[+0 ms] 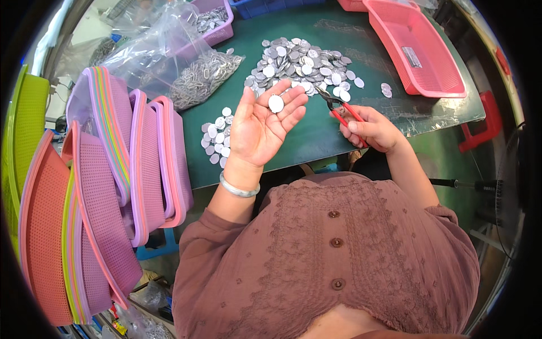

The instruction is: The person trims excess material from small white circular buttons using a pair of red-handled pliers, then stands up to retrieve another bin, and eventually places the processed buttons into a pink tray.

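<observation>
Your left hand (262, 121), center frame: palm up, fingers extended and open, one whitish oval disc (276, 103) lying at their base. Your right hand (374, 129), right of center: fingers wrapped round red-handled pliers (333, 103), tips pointing up-left at the edge of the large disc pile (299, 62), upper center. Smaller disc pile (219, 135) left of your left wrist. Pink basket (403, 34) upper right.

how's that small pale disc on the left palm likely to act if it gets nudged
The pale disc would probably slide rather than roll, since it lies flat on the open left hand. It is likely light, being small beside that hand. It may slip off fairly easily, as nothing closes over it.
</observation>
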A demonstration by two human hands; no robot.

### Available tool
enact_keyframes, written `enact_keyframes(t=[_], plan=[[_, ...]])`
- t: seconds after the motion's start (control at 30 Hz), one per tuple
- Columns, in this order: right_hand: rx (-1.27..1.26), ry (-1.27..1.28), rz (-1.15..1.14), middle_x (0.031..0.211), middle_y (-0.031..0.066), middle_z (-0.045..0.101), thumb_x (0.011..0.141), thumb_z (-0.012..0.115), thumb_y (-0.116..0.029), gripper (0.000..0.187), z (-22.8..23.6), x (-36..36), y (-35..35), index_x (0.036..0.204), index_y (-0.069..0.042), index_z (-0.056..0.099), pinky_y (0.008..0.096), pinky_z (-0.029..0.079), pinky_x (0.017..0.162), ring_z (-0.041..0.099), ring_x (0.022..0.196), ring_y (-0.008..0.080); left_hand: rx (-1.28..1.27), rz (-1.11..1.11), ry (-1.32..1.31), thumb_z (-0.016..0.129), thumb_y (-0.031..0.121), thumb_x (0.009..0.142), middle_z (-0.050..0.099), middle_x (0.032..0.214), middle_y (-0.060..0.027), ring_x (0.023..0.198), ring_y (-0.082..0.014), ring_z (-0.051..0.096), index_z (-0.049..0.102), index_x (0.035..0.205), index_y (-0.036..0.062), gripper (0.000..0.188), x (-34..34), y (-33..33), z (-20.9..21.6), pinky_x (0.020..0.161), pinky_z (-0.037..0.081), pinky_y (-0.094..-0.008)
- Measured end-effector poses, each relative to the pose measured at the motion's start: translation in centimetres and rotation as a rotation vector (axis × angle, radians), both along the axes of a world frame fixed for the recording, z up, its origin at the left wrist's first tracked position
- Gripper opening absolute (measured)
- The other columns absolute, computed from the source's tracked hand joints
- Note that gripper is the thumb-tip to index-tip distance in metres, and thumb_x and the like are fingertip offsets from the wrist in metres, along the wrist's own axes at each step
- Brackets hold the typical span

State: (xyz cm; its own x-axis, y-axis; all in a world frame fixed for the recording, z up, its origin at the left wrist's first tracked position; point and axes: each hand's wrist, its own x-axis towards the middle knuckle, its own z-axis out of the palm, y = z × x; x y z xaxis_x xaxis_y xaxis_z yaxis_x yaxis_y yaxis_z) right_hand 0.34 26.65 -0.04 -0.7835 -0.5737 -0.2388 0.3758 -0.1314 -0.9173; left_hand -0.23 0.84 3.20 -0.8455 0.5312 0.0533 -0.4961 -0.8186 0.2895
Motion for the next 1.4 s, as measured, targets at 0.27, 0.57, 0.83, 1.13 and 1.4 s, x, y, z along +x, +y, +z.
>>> enact_keyframes(t=[0.27, 0.57, 0.83, 1.13, 1.4], plan=[[0.012, -0.016, 0.000, 0.073, 0.0023, 0.049, 0.076, 0.062, -0.030, 0.055, -0.1, -0.1, 0.0, 0.116, 0.002, 0.046, 0.0184, 0.034, 0.049, 0.043, 0.056, 0.0064, -0.355, 0.103, 0.060, 0.032, 0.034, 0.094, 0.045, 0.119, -0.0269, 0.111, -0.0354, 0.046, 0.034, 0.124, -0.0106, 0.054, 0.3, -1.0, 0.1, 0.094, 0.040, -0.0421], [-0.021, -0.017, 0.008, 0.073, 0.0026, 0.049, 0.076, 0.063, -0.029, 0.056, 0.1, -0.1, -0.3, 0.118, 0.004, 0.045, 0.0186, 0.035, 0.050, 0.042, 0.056, 0.0069, -2.129, 0.832, 1.024, 0.056, 0.000, 0.076, 0.059, 0.092, -0.0121, 0.088, -0.0285, 0.053, 0.062, 0.095, 0.0017, 0.020, 1.6, -5.6, -5.0, 0.078, 0.043, -0.0376], [-0.012, -0.024, -0.004, 0.075, 0.0027, 0.050, 0.075, 0.063, -0.029, 0.058, -0.2, -0.1, 0.0, 0.118, 0.004, 0.045, 0.0182, 0.035, 0.051, 0.042, 0.056, 0.0066, -2.081, 0.877, 1.173, 0.060, 0.001, 0.070, 0.057, 0.088, -0.0104, 0.085, -0.0293, 0.051, 0.063, 0.092, 0.0053, 0.023, -0.4, -3.6, -3.6, 0.078, 0.040, -0.0381], [-0.030, -0.014, -0.006, 0.076, 0.0024, 0.051, 0.074, 0.063, -0.027, 0.058, 0.0, 0.0, 0.0, 0.119, 0.004, 0.044, 0.0183, 0.035, 0.051, 0.043, 0.056, 0.0064, -2.334, 0.567, 1.176, 0.066, 0.002, 0.066, 0.051, 0.089, -0.0103, 0.086, -0.0295, 0.049, 0.061, 0.082, 0.0072, 0.018, -3.4, -1.6, -3.8, 0.076, 0.040, -0.0379], [-0.048, -0.022, -0.007, 0.076, 0.0022, 0.051, 0.074, 0.063, -0.029, 0.059, -0.2, 0.0, 0.1, 0.119, 0.004, 0.043, 0.0178, 0.035, 0.050, 0.043, 0.056, 0.0061, -2.296, 0.561, 1.111, 0.066, 0.007, 0.068, 0.054, 0.082, -0.0101, 0.082, -0.0286, 0.051, 0.058, 0.084, 0.0050, 0.018, -3.2, -2.2, -3.4, 0.074, 0.041, -0.0367]])
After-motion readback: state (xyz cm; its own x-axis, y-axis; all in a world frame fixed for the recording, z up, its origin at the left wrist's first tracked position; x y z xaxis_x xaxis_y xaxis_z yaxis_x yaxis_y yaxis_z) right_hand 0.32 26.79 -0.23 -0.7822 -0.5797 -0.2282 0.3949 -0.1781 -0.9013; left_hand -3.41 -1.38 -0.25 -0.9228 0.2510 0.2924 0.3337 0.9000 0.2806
